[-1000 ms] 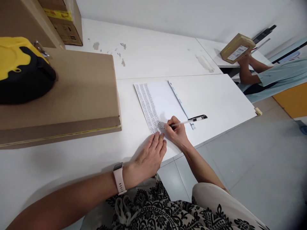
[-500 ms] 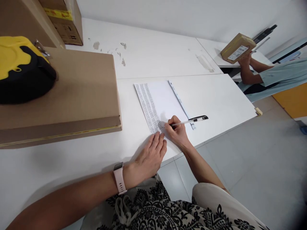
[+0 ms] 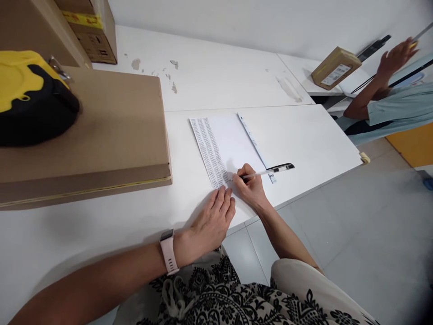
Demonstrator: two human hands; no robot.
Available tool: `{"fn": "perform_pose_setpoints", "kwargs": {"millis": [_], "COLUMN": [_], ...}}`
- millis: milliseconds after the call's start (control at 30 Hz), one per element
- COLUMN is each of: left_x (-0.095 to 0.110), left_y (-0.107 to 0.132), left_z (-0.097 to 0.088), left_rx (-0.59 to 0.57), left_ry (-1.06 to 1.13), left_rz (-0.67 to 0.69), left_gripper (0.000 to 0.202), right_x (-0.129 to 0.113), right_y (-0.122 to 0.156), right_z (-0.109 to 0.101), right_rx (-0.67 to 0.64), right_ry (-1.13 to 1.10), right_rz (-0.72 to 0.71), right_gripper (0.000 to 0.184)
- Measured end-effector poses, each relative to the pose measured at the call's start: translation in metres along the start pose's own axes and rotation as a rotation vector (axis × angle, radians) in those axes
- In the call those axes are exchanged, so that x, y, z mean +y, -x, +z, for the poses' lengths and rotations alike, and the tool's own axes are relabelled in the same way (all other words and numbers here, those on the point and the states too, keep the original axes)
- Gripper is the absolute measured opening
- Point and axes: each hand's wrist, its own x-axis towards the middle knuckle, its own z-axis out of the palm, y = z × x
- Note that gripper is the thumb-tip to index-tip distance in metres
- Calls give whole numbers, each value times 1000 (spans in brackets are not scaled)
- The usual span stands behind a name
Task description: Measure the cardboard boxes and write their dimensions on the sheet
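Observation:
My right hand (image 3: 250,187) grips a pen (image 3: 260,173) with a clear barrel and black cap end, its tip against a white sheet of paper (image 3: 230,140). Rows of small dark writing fill the left part of the sheet, while the rest of it is blank. Fingers stretched out, my left hand (image 3: 214,216) lies flat at the sheet's near edge, just left of the right hand. A pale blue strip with print (image 3: 252,139) shows along the paper's right side. On my left wrist is a pink-banded watch (image 3: 169,253).
A cardboard box (image 3: 118,122) stands left on the white table (image 3: 304,144), with a yellow and black tape measure (image 3: 34,99) on top. More boxes (image 3: 98,40) are behind. At right, a co-worker's raised hand (image 3: 395,56) is near a small taped parcel (image 3: 335,67).
The co-worker's hand has left the small parcel and risen to the right, now with a thin long object. My own hands, the pen and the paper look nearly unchanged.

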Motion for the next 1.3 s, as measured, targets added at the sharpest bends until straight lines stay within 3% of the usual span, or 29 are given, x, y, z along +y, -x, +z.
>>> {"fn": "perform_pose_setpoints", "kwargs": {"millis": [233,467,633,700,767,900,1067,1133,1200,1300], "left_x": [0,-2,-6,-8,-9,-23,-77,-105,-132,-166], "left_y": [0,2,-1,-2,1,29,89,105,111,107], "left_z": [1,3,2,0,-6,-40,-116,-144,-164,-177], "left_rx": [-7,-23,-55,8,164,613,1102,1149,1077,929], "left_ry": [-22,30,137,172,193,159,-160,-247,-236,-29], "left_rz": [1,-12,-34,-32,-18,-108,-568,-674,-785,-974], "left_gripper": [76,78,82,76,61,48,51,59,76,99], "right_x": [0,9,14,15,17,23,27,28,29,34], "right_y": [0,-8,-13,-14,-16,-22,-25,-26,-27,-30], "right_z": [0,-1,-5,-6,-5,-2,-2,-2,0,2], "right_rx": [16,207,189,131,97,109,114,122,136,139], "right_ry": [-4,27,245,308,356,416,403,414,432,457], "right_rz": [-8,-120,-240,-248,-240,-207,-180,-178,-182,-189], "right_gripper": [26,13,30,42,53,62,61,58,54,49]}}
